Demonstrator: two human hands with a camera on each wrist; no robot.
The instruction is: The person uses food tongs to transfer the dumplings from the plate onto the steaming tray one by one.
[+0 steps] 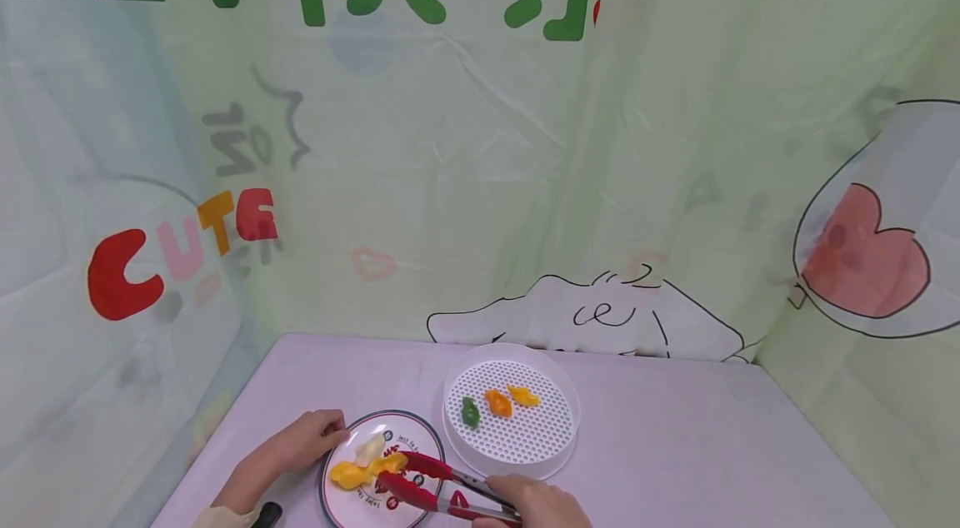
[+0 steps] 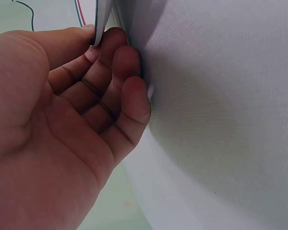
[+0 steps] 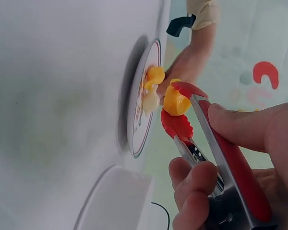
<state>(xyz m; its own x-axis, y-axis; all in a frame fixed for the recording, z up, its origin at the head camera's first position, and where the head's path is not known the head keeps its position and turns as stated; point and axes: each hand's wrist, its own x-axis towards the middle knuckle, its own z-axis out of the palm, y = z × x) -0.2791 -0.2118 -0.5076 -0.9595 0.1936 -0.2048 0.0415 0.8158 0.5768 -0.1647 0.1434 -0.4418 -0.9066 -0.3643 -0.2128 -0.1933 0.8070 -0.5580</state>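
Observation:
My left hand pinches the left rim of a round plate, thumb on top and fingers curled beneath, as the left wrist view shows. My right hand grips metal tongs with red tips and red handle grips. Between the tips a yellow dumpling-shaped piece is clamped, held above the plate in the right wrist view. Below it on the plate lie another yellow piece and a cream-white one. The plate has printed lettering and a dark-and-red edge line.
Behind and right of the plate stands a white round steamer tray with a perforated base. It holds green, orange and yellow-orange dumpling-shaped pieces. Printed curtains enclose the pale table at back and sides.

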